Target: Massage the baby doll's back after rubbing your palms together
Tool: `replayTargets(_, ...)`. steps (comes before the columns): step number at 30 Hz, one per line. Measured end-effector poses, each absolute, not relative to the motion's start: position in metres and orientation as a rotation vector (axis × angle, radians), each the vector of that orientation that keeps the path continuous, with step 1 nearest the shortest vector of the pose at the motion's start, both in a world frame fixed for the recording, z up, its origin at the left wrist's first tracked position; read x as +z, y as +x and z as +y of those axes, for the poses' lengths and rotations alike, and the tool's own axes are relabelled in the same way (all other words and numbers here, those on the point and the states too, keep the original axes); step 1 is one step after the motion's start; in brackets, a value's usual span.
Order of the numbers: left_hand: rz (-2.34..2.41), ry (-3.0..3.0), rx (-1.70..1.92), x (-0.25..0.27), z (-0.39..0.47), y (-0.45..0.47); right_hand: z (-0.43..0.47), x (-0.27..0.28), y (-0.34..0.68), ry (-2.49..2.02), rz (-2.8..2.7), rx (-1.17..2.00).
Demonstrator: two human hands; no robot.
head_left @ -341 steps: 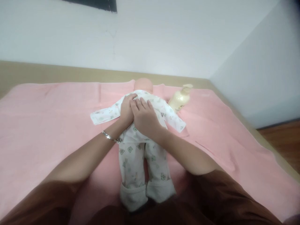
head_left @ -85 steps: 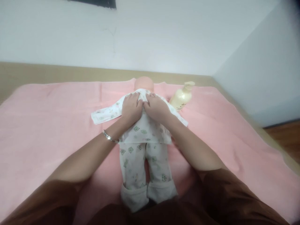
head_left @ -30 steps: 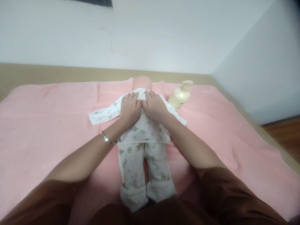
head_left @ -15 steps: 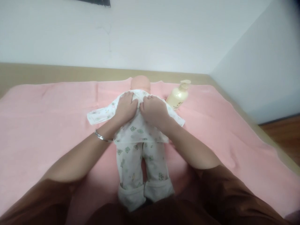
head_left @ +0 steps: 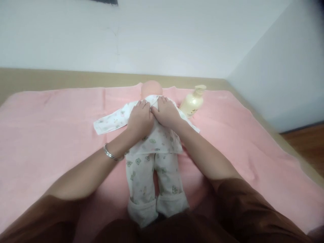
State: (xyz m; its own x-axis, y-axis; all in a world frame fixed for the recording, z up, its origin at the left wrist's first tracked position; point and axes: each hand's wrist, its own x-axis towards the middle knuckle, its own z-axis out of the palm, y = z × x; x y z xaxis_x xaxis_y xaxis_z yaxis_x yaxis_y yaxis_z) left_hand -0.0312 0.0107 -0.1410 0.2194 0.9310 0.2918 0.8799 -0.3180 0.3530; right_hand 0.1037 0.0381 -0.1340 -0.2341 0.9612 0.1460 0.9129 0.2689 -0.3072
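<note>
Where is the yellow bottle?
The bottle lies on the pink blanket, just right of the doll, near its head and the far edge.

No words or numbers can be read; the bottle [head_left: 192, 103] just beyond the right hand [head_left: 165, 113] bears only a blurred mark.

Place: a home bedroom or nursery-care room
Evidence: pink blanket [head_left: 50, 135] over a bed, plain white walls [head_left: 177, 40], wooden floor [head_left: 306, 148], lotion bottle [head_left: 192, 103]
</note>
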Motion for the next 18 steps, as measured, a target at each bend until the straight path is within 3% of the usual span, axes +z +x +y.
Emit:
replayTargets(6,1.77,2.215,0.598,-0.137,0.028,-0.043,0.022,-0.128,0.096,-1.719,-2.283,0.048)
replayTargets(11,1.819,2.142,0.746,-0.15,0.043,-0.049,0.005,-0.125,0.088,-1.652,-2.36,-0.093)
replayTargets(18,1.813,2.26,0.777,-0.151,0.033,-0.045,0.025,-0.127,0.095,-1.667,-2.279,0.166)
